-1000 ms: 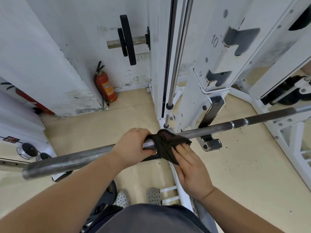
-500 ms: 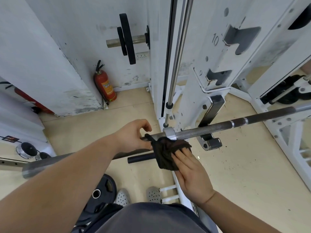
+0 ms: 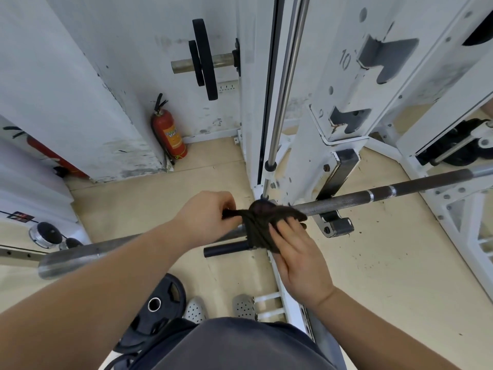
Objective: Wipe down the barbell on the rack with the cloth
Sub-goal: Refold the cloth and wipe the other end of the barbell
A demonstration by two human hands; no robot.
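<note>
Grey steel barbell (image 3: 346, 201) lies across a hook of the white metal rack (image 3: 344, 94), slanting from lower left to upper right. A dark, crumpled cloth (image 3: 260, 228) is draped over the bar at its collar, just left of the hook. The left hand (image 3: 205, 214) pinches 1 twisted end of the cloth between thumb and curled fingers. The right hand (image 3: 301, 257) lays fairly straight fingers (image 3: 282, 233) against the cloth's near side; its thumb is hidden. A red cylindrical fire extinguisher (image 3: 169, 137) stands by the wall, and 1 black round weight plate (image 3: 160, 303) lies on the floor.
</note>
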